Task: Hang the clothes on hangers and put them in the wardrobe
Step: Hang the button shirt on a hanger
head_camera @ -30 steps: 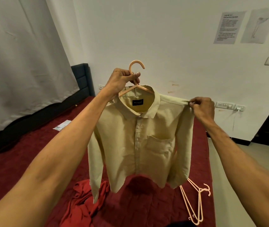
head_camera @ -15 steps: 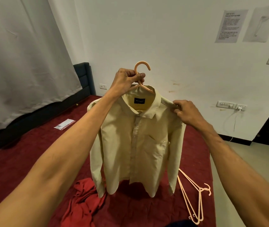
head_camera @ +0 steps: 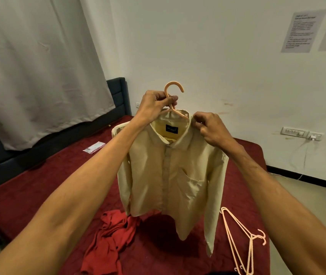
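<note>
Currently: beige button-up shirt [head_camera: 170, 175], judged light and limp, on peach plastic hanger [head_camera: 173, 92] held above the maroon bed [head_camera: 39, 185]; left hand [head_camera: 154, 106] grips the hanger neck, the surest hold; right hand [head_camera: 209, 128] apparently pinches the collar.

1. One shirt [head_camera: 170, 175], beige.
2. One hanger [head_camera: 173, 90] inside it; spare hangers [head_camera: 254, 236] on the bed [head_camera: 39, 185], two at least, overlapping too much to count exactly.
3. One red garment [head_camera: 110, 241].
4. Two hands: left hand [head_camera: 154, 106], right hand [head_camera: 211, 129].
5. Two papers [head_camera: 301, 30].
6. One packet [head_camera: 94, 147].
</note>
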